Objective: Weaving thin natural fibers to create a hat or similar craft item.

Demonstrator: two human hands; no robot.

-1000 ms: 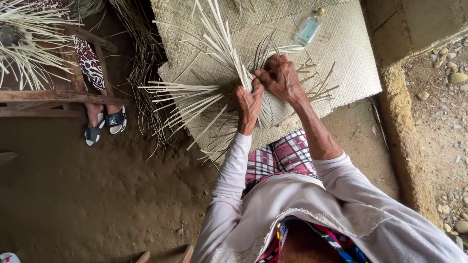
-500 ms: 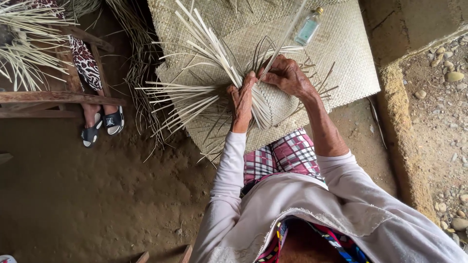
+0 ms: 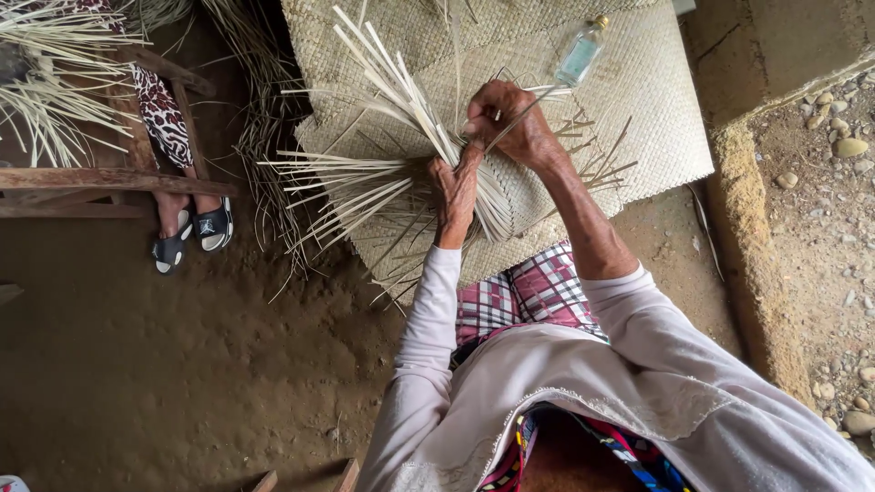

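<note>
1. Leftmost, another person's sandalled feet (image 3: 191, 232) stood on the dirt floor (image 3: 182, 383) beside a wooden bench (image 3: 109, 178), with loose bundles of dried strips (image 3: 46, 100) lying over it.
2. Next, the free ends of the pale weaving strips (image 3: 365, 173) fanned outward from the unfinished edge of the woven mat (image 3: 638, 118), which lay flat on the ground ahead of the seated person.
3. At the weave's edge, the left hand (image 3: 453, 191) pressed down on the crossing strips, its fingers closed against them to pin the work.
4. Just right and above, the right hand (image 3: 506, 118) had its fingers pinched on a single thin strip, lifted clear of the mat.
5. To do this well, it seemed best to keep the pinned crossings tight, pull the lifted strip snug and square to its neighbours, and avoid kinking it.
6. Farther right, a small clear bottle (image 3: 581, 53) lay on the mat, well apart from both hands.
</note>
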